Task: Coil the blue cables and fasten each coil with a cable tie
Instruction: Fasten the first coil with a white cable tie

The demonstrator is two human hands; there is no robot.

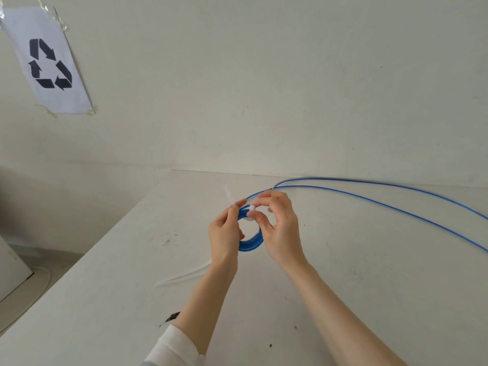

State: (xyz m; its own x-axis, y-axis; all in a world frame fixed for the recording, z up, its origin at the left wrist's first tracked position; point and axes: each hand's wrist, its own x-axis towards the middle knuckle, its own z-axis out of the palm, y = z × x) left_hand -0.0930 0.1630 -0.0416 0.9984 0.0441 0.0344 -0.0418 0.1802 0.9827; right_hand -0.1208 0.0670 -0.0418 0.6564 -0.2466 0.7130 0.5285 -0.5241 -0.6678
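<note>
— What's up on the wall (264, 75)?

— A sheet of paper (47, 62), top left, hanging tilted. It's white, with a dark recycling symbol (49, 64) of three arrows, and bits of clear tape (93, 110) hold its corners.

— And below?

— A white table (343, 299), its far edge against the wall. The top has small dark specks and scuffs, with one bigger black smudge (171, 317) near the front.

— Anything off to the side?

— On the left, the floor (29, 294), with a thin pale cord (45, 281) curving across it. A white panel (12, 270) sits at the left edge; I can't tell what it belongs to.
</note>
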